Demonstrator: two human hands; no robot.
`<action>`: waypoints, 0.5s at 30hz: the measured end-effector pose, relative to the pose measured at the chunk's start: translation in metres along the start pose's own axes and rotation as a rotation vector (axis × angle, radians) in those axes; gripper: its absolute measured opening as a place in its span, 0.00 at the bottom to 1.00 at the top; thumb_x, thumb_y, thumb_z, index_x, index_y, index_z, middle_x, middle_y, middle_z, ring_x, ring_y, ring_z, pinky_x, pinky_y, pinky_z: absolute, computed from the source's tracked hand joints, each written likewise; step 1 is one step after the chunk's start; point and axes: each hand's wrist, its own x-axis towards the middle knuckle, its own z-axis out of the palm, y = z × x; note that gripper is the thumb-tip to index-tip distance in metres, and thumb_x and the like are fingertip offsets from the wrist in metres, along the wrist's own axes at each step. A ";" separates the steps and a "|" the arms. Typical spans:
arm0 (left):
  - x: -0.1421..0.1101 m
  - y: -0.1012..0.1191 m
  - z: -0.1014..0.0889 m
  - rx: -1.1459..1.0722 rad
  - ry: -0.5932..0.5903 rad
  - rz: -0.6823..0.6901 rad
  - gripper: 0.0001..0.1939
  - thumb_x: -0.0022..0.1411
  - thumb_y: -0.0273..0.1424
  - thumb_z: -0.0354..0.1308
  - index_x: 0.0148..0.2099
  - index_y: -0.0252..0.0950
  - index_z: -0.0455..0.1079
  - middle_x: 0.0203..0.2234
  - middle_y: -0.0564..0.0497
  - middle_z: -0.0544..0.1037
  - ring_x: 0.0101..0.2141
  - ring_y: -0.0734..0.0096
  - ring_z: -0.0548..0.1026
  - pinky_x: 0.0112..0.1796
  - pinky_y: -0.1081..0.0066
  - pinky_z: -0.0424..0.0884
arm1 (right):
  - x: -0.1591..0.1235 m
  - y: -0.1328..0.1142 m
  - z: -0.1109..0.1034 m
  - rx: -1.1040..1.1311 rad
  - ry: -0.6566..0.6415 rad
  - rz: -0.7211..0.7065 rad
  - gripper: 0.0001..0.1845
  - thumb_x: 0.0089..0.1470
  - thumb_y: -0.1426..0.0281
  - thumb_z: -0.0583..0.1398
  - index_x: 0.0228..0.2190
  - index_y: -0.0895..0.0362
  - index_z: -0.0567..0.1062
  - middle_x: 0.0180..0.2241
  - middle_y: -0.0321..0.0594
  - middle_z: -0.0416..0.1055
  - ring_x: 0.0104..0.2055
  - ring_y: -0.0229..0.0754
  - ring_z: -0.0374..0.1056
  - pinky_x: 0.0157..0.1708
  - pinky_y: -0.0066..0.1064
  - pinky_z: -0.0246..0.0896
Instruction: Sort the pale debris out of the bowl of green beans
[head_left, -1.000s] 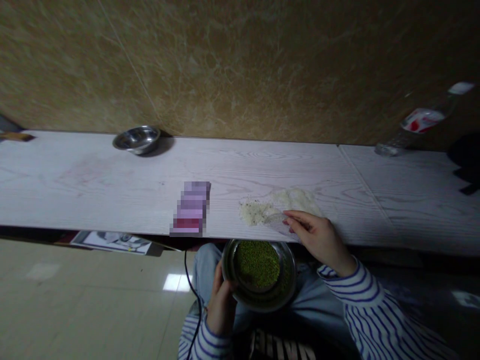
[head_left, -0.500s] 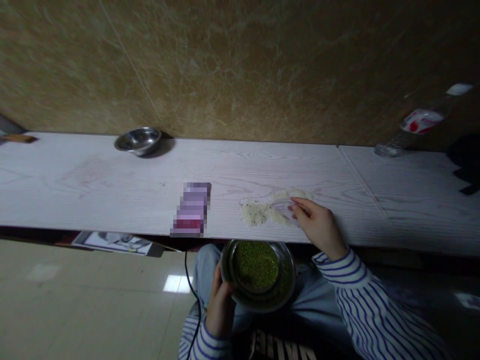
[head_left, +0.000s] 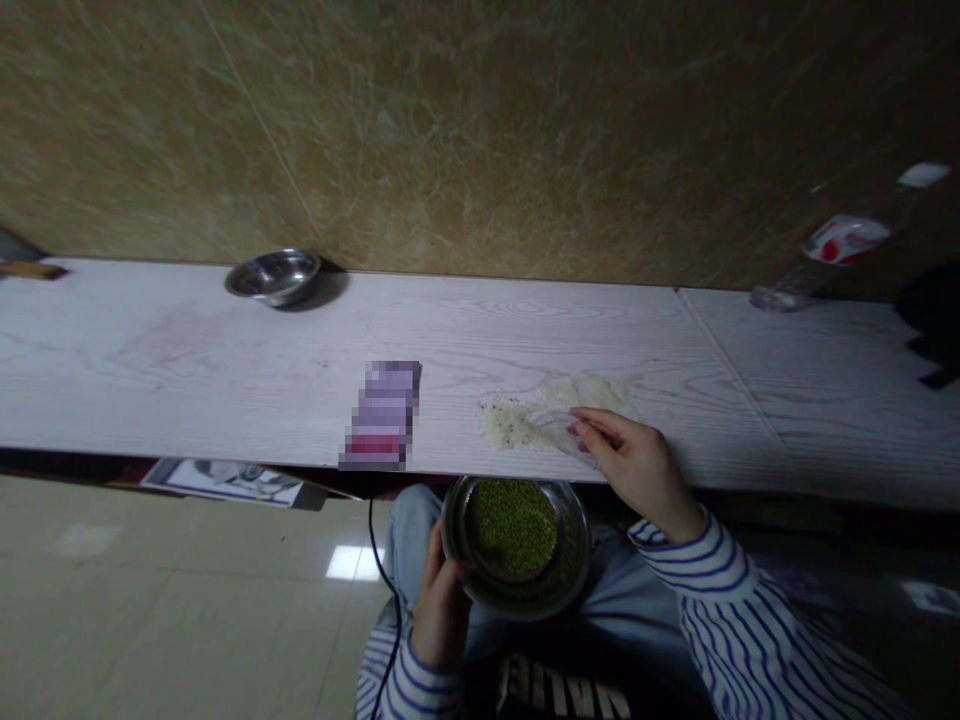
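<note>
My left hand grips the rim of a steel bowl filled with green beans, held on my lap just below the table edge. My right hand rests on the white wooden table, fingers pinched on a small pale flat card. The card's edge lies in a pile of white rice grains spread on the table, with a thinner patch of grains behind it.
An empty steel bowl stands at the back left by the wall. A blurred pink-purple packet lies left of the grains. A plastic bottle leans at the back right. Dark objects sit at the far right.
My right hand went from the near table edge up into the grains with the card, then drew back a little toward me. The bowl and my left hand stayed put.
</note>
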 end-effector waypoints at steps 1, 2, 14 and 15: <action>0.000 0.000 0.001 0.004 -0.001 -0.002 0.27 0.49 0.32 0.63 0.53 0.51 0.75 0.53 0.53 0.78 0.58 0.50 0.68 0.57 0.51 0.63 | -0.001 0.000 0.000 -0.008 -0.002 0.002 0.18 0.59 0.64 0.57 0.46 0.57 0.80 0.37 0.46 0.82 0.32 0.44 0.79 0.35 0.36 0.76; -0.001 0.001 0.001 0.008 0.000 0.000 0.27 0.49 0.32 0.63 0.53 0.51 0.74 0.52 0.52 0.78 0.58 0.50 0.68 0.57 0.51 0.63 | -0.002 0.000 0.001 -0.015 -0.003 0.003 0.18 0.59 0.64 0.57 0.46 0.57 0.80 0.37 0.46 0.82 0.32 0.44 0.79 0.35 0.35 0.76; 0.001 0.001 0.003 0.007 0.004 0.013 0.27 0.49 0.33 0.64 0.54 0.47 0.74 0.53 0.50 0.77 0.58 0.50 0.68 0.55 0.54 0.65 | -0.006 -0.002 0.007 0.014 -0.020 -0.017 0.17 0.59 0.65 0.58 0.45 0.58 0.80 0.37 0.45 0.82 0.32 0.43 0.78 0.35 0.34 0.75; 0.001 0.001 0.002 0.001 0.001 0.015 0.27 0.49 0.33 0.64 0.54 0.47 0.74 0.53 0.50 0.77 0.58 0.50 0.68 0.55 0.54 0.65 | -0.007 -0.001 0.006 0.012 -0.022 -0.012 0.17 0.59 0.64 0.58 0.45 0.58 0.80 0.37 0.45 0.82 0.32 0.43 0.78 0.36 0.35 0.75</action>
